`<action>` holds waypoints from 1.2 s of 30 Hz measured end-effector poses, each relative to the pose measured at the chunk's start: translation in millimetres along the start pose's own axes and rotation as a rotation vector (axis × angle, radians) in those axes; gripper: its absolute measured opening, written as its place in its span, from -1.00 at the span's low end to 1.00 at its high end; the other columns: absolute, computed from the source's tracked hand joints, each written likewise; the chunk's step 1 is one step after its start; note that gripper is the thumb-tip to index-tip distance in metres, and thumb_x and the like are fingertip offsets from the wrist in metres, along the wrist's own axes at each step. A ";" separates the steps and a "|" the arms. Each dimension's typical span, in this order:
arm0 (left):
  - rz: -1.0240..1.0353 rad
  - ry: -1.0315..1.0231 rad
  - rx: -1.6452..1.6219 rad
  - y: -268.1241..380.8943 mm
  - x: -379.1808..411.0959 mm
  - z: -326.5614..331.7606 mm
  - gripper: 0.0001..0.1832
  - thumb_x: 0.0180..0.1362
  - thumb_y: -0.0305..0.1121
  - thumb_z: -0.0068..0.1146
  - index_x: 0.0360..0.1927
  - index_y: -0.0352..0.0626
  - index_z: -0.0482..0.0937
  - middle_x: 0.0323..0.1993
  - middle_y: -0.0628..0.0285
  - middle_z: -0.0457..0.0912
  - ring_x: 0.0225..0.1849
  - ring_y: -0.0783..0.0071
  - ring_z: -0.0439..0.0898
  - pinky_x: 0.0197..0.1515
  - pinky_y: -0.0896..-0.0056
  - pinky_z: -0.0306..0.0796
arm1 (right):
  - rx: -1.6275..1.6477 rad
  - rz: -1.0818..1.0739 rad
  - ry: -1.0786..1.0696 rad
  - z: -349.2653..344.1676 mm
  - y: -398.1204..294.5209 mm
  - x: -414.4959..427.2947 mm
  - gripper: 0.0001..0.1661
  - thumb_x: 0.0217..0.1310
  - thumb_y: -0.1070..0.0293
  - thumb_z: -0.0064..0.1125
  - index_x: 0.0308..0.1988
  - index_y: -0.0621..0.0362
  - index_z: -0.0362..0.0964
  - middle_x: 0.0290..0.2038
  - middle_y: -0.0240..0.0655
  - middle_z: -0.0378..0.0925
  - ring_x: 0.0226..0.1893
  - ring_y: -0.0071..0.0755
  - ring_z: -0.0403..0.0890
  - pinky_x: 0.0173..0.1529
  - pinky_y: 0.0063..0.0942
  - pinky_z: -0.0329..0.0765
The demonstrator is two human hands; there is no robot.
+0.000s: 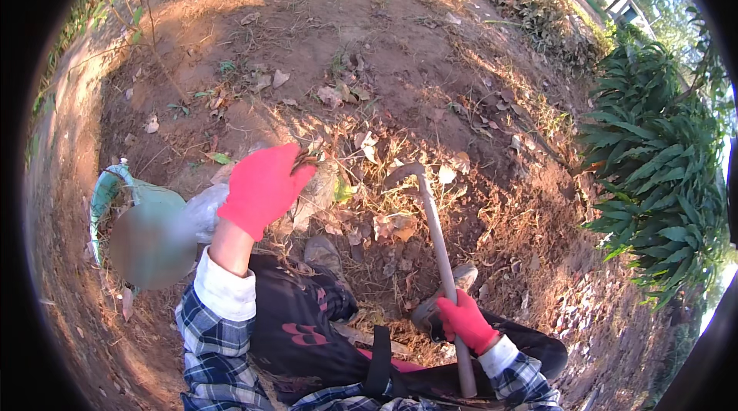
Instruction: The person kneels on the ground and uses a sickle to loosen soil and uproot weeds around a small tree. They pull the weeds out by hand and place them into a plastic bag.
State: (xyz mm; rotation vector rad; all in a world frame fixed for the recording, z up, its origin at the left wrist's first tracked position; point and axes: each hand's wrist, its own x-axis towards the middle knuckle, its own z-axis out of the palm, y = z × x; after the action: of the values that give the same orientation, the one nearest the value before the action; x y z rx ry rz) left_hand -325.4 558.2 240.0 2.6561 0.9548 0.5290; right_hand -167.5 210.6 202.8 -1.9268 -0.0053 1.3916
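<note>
My left hand (266, 189), in a red glove, has its fingers closed on a small bunch of dry brown plant matter (304, 160), just above the leaf litter. My right hand (466, 321), also gloved in red, grips the wooden handle (436, 232) of a hand hoe near its lower part. The hoe's curved metal head (405, 173) rests among dry grass and leaves in front of me. Large dry leaves (395, 225) and a yellow-green leaf (343, 189) lie between the left hand and the hoe. Whether the hoe's edge is in the soil cannot be told.
A green container with a curved handle (155, 197) and some clear plastic (203, 212) are at my left. A leafy green plant (657, 163) stands at the right. My shoes (426, 313) are close below the hoe. Bare soil with scattered leaves (380, 36) slopes ahead.
</note>
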 end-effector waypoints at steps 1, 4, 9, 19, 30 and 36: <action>-0.012 -0.021 0.006 0.4 -0.2 -0.9 -0.68 0.00 -0.15 0.17 -0.25 -0.13 0.53 -0.39 0.05 0.58 -0.31 0.03 0.54 -0.31 0.14 0.41 | 0.028 0.056 -0.061 -5.6 -8.4 -8.6 -0.74 0.19 0.27 0.00 -0.18 0.16 0.24 -0.64 -0.44 0.28 -0.78 -0.57 0.31 -0.74 -0.57 0.30; -0.070 -0.053 0.068 -2.3 -1.8 -6.4 -0.67 0.01 -0.14 0.15 -0.23 -0.14 0.52 -0.38 0.05 0.59 -0.30 0.04 0.55 -0.29 0.14 0.41 | -0.085 -0.002 -0.121 -8.3 -42.7 -16.0 -0.71 0.19 0.29 0.00 -0.12 0.18 0.25 -0.64 -0.45 0.28 -0.78 -0.59 0.31 -0.75 -0.59 0.27; -0.104 -0.001 0.052 -10.0 -0.1 -5.4 -0.70 0.03 -0.09 0.08 -0.37 -0.13 0.49 -0.45 0.05 0.56 -0.35 0.01 0.53 -0.33 0.05 0.36 | -0.023 -0.348 0.025 25.2 -80.3 86.9 -0.74 0.20 0.25 -0.01 -0.23 0.21 0.23 -0.64 -0.44 0.27 -0.81 -0.58 0.28 -0.77 -0.56 0.26; -0.108 -0.033 0.072 -21.3 -5.2 -3.6 -0.71 0.03 -0.10 0.09 -0.41 -0.13 0.47 -0.46 0.03 0.55 -0.34 -0.02 0.51 -0.34 0.04 0.36 | 0.042 -0.068 -0.155 40.6 12.0 78.2 -0.69 0.15 0.21 0.06 -0.28 0.19 0.19 -0.64 -0.41 0.30 -0.79 -0.55 0.30 -0.75 -0.51 0.29; -0.082 -0.045 0.088 -14.5 -2.8 -0.9 -0.65 0.00 -0.09 0.15 -0.27 -0.14 0.53 -0.41 0.05 0.58 -0.29 0.04 0.54 -0.28 0.12 0.39 | 0.294 -0.377 0.044 56.8 -80.3 156.0 -0.73 0.19 0.22 0.05 -0.34 0.11 0.16 -0.67 -0.45 0.22 -0.80 -0.54 0.23 -0.74 -0.52 0.25; -0.092 -0.064 0.093 -28.4 -9.5 -2.2 -0.71 0.01 -0.10 0.12 -0.42 -0.12 0.49 -0.48 0.06 0.56 -0.36 0.03 0.53 -0.36 0.07 0.37 | -0.031 -0.169 -0.018 86.5 -1.3 136.0 -0.68 0.14 0.20 0.07 -0.31 0.20 0.19 -0.64 -0.38 0.31 -0.81 -0.49 0.32 -0.74 -0.48 0.33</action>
State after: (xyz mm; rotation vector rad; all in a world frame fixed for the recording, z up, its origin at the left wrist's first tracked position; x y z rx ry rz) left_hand -348.9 573.5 229.2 2.6767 1.1014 0.3856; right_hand -182.1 315.4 81.3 -1.8924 -0.1951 1.3027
